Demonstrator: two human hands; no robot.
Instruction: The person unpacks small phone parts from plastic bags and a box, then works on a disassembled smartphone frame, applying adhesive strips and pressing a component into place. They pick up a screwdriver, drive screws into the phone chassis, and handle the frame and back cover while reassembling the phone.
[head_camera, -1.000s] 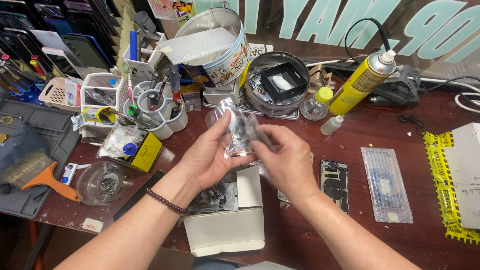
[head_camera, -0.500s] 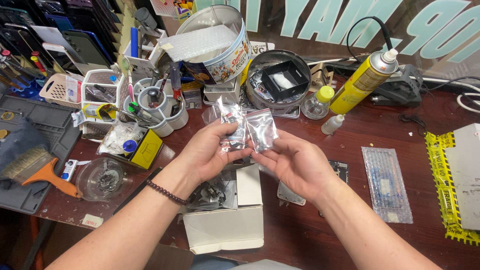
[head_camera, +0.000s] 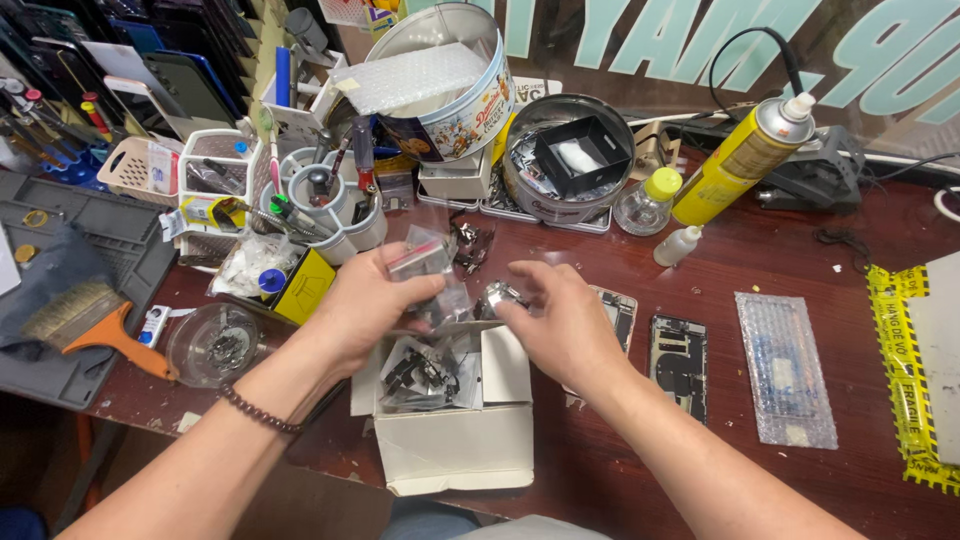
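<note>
the open white cardboard box (head_camera: 455, 420) sat nearest the wearer on the dark red counter (head_camera: 820, 490), at 6 o'clock of the hands, with more small clear bags of dark parts lying inside it.

just above the box, the left hand (head_camera: 365, 305) gripped a small clear plastic bag (head_camera: 425, 262), its fingers (head_camera: 425, 290) closed on the lower part, thumb on the near face. the bag stood roughly upright over the far edge of the box. the right hand (head_camera: 560, 320), at 3 o'clock of the left, had its fingers curled around a second small clear bag (head_camera: 498, 295) with a shiny content; how firmly it was clamped could not be told.

handling, as a judgement: the bags appeared light, thin and limp, with a slick film likely to slip through a loose pinch. the small metal parts inside would shift and sag to the bottom. the best hold was probably a pinch on the flat film near the top edge or the sides, not on the lumpy contents.

farther out, two opened phone bodies (head_camera: 680, 360) lay at 3 o'clock, a bubble-wrap pouch (head_camera: 785, 370) beyond them. at 12 o'clock stood round tins (head_camera: 570, 160) and a yellow spray can (head_camera: 740, 160). an orange-handled brush (head_camera: 95, 325) lay at 9 o'clock.

compared with half a second earlier, the two bags were lower and drawn apart; then they were held up side by side, touching, well above the box.
</note>
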